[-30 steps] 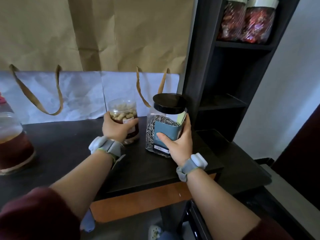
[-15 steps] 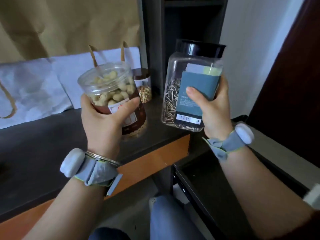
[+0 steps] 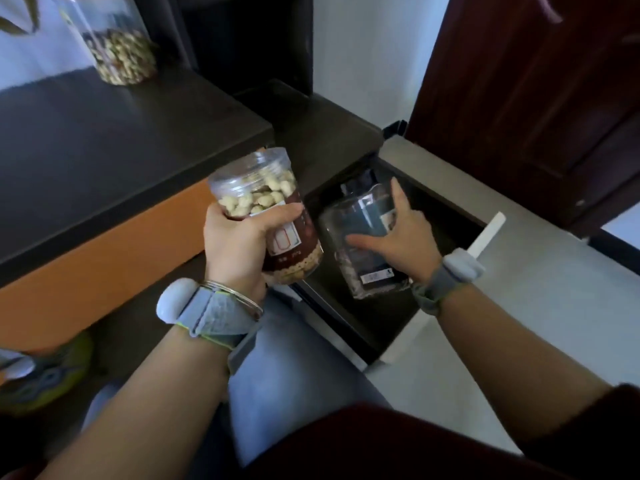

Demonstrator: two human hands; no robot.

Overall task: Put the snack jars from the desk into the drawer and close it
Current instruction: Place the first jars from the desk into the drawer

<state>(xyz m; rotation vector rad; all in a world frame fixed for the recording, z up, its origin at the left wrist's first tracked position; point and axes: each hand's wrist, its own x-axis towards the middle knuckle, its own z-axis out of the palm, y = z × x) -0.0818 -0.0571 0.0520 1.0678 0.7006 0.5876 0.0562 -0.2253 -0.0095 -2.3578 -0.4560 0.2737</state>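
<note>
- A clear jar (image 3: 119, 46) of mixed nuts stands at the far left on the dark desk (image 3: 104, 140), well apart from both hands.
- The desk's near edge shows an orange front panel (image 3: 104, 258); low at the left, under the desk, a green and grey shoe (image 3: 45, 375) is blurred.
- The left hand (image 3: 239, 247) is wrapped around a peanut jar (image 3: 266, 213), fingers pressed around its red label, thumb on the near side. The jar is tilted, lid end up and far, and is held in the air just off the desk's right near corner, left of the drawer.
- That wrist wears a grey band (image 3: 207, 313) and thin bangles.
- The drawer (image 3: 433, 199) is open, right of the desk and lower; its inside is dark.
- A seed jar (image 3: 363, 233) with a black lid and a teal label lies tilted inside the drawer opening, lid toward the far side. Whether it rests on the drawer bottom cannot be told.
- The right hand (image 3: 405, 237) lies on top of the seed jar, fingers spread over the label, thumb out to the left; a loose, flat hold, not a tight clasp.
- A white handle (image 3: 486, 233) sticks up at the drawer's right, just beyond the right wrist band (image 3: 450, 275).
- A dark red door (image 3: 540, 98) stands at the far right.
</note>
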